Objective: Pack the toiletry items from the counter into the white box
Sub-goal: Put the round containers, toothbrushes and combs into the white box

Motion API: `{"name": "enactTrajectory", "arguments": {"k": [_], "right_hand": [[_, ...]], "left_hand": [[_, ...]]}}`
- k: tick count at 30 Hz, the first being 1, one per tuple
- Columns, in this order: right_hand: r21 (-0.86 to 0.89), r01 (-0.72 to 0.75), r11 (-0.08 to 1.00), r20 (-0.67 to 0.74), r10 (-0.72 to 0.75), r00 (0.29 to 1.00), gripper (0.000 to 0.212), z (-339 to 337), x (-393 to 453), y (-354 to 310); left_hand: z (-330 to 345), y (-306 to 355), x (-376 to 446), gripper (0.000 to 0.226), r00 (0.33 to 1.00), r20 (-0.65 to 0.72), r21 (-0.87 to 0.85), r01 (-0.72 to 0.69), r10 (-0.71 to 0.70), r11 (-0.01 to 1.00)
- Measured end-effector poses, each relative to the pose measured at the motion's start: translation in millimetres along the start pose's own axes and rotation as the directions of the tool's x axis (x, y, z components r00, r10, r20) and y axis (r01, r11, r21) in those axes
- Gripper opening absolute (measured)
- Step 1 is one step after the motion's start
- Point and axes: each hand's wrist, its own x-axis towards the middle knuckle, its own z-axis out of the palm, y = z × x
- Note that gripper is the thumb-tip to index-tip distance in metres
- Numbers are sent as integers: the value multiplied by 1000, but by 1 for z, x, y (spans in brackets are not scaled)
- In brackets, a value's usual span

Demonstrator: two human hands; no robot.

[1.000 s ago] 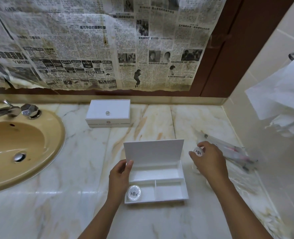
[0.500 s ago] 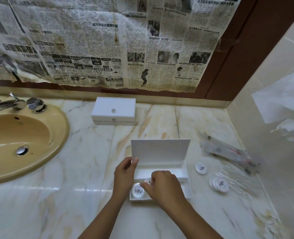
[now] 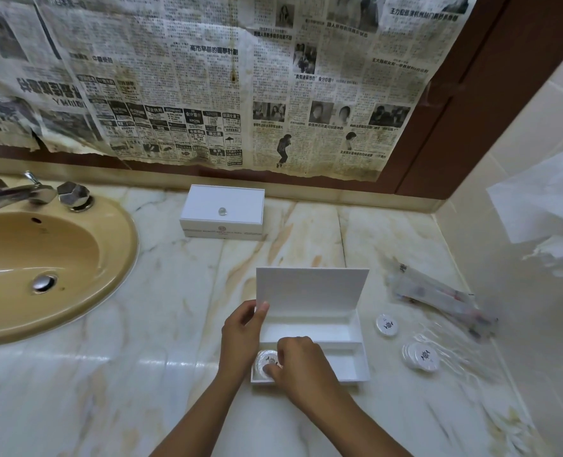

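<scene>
Both hands at the open white box on the desk.
The left hand pinches the lid's left edge; the right hand, fingers curled, presses a round toiletry disc into the front-left compartment. Two more discs lie to its right.

Discs right of open box
</scene>
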Motion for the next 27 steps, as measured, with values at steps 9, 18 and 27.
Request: {"name": "enactTrajectory", "arguments": {"k": [9,18,27], "right_hand": [[65,30,997,7,-31,999,14,7,4,-1],[280,30,960,-413,92,906,15,-50,10,33],[378,-307,873,-468,466,751,17,-67,38,140]], "left_hand": [[1,-1,0,16,1000,-7,15,5,-5,1000],[0,4,-2,17,1000,9,-10,10,-10,1000],[1,6,-2,27,1000,13,20,1,-1,1000]]}}
